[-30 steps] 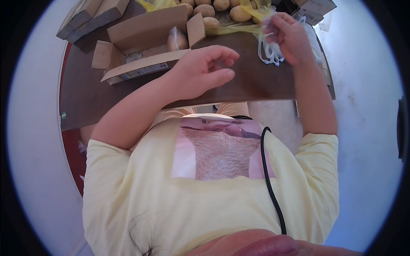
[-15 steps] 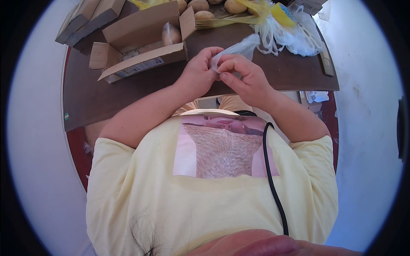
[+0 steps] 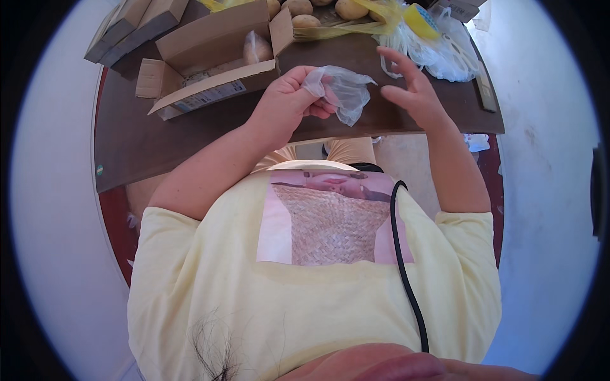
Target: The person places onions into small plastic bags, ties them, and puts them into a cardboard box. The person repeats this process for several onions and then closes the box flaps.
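A: Where's the bag, and what has hold of it?

B: The thin, translucent white plastic bag [image 3: 351,95] hangs over the near part of the dark brown table [image 3: 140,136]. The left hand [image 3: 289,101] grasps its left end between thumb and fingers. The right hand [image 3: 416,101] is just to its right, fingers spread, with nothing visible in its hold.

A: What could go wrong?

B: With only one side held, the loose right end could fold over or cling to itself, film that thin being limp. I can't tell whether the mouth is open.

A: And around the right hand?

B: Its forefinger is close to a loop by the crumpled heap of white plastic bags [image 3: 454,63] at far right. It could snag and drag the heap; the yellow plastic film [image 3: 356,29] beside it might follow, and the round tan potatoes [image 3: 351,9] could roll.

A: Left side?

B: The open brown cardboard box [image 3: 203,96] is close by. A leftward swing could knock it and shift the brown, rounded item in clear plastic [image 3: 256,49] inside.
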Motion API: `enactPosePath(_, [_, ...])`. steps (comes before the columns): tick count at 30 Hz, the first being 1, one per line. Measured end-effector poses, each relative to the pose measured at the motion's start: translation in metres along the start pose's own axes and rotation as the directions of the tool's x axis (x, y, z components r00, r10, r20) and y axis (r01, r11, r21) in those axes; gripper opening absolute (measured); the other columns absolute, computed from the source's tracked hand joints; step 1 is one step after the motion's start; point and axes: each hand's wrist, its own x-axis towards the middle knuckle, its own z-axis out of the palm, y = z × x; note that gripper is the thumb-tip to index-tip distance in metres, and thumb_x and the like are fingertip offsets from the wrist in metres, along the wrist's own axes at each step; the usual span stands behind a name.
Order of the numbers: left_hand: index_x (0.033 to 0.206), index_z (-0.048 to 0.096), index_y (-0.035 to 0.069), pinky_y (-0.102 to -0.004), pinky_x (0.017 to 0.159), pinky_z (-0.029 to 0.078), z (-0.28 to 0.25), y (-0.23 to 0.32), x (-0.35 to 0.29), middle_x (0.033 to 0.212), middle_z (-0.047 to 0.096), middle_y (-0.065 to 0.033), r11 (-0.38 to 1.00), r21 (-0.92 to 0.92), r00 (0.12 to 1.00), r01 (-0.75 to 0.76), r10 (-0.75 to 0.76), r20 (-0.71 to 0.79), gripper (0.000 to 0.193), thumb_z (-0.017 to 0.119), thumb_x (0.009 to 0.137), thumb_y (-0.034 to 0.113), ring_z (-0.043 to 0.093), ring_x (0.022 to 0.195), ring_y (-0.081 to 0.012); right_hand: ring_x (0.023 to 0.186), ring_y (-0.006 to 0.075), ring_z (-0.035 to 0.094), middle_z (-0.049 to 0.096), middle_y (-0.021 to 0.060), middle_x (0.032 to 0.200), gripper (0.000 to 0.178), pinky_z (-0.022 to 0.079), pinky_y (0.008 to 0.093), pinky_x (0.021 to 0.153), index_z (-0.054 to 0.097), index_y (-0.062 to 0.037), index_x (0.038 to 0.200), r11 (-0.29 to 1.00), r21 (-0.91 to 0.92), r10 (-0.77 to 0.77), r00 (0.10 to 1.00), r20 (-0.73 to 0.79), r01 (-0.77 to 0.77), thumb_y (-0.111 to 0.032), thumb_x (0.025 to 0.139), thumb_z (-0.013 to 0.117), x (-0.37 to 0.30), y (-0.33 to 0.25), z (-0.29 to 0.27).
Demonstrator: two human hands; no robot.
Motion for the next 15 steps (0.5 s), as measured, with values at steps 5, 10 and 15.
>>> enactPosePath(5, [0.110,0.055,0.004,-0.0260,0.070,0.049,-0.003,0.002,-0.005,0.086,0.063,-0.0058,0.999,-0.033,1.000,-0.016,0.017,0.025,0.019,0.051,0.094,0.014,0.060,0.076,-0.0135,0.115,0.0175,0.049,0.052,0.0088,0.126,0.030,0.036,0.0291,0.098,0.060,-0.0056,0.112,0.979,-0.198,0.085,0.984,0.154,-0.054,-0.015,0.084,0.064,0.010,0.009,0.003])
enactPosePath(10, [0.110,0.055,0.004,-0.0257,0.067,0.049,-0.007,0.006,-0.011,0.083,0.062,-0.0054,0.999,-0.033,0.999,-0.005,0.006,0.035,0.019,0.052,0.093,0.014,0.059,0.074,-0.0129,0.093,0.0112,0.055,0.063,0.0057,0.105,0.016,0.042,0.0242,0.085,0.061,-0.0049,0.101,0.898,0.311,0.299,0.950,0.089,-0.311,-0.017,0.092,0.056,0.014,0.006,0.008])
enactPosePath(15, [0.109,0.055,0.005,-0.0250,0.066,0.048,-0.003,0.010,-0.013,0.082,0.060,-0.0043,0.992,0.049,0.994,0.112,-0.113,0.013,0.018,0.052,0.094,0.014,0.058,0.071,-0.0121,0.068,0.0092,0.055,0.060,0.0010,0.080,0.015,0.045,0.0253,0.059,0.054,-0.0078,0.098,0.610,0.686,0.503,0.863,0.051,-0.396,-0.021,0.096,0.048,0.017,-0.015,0.020])
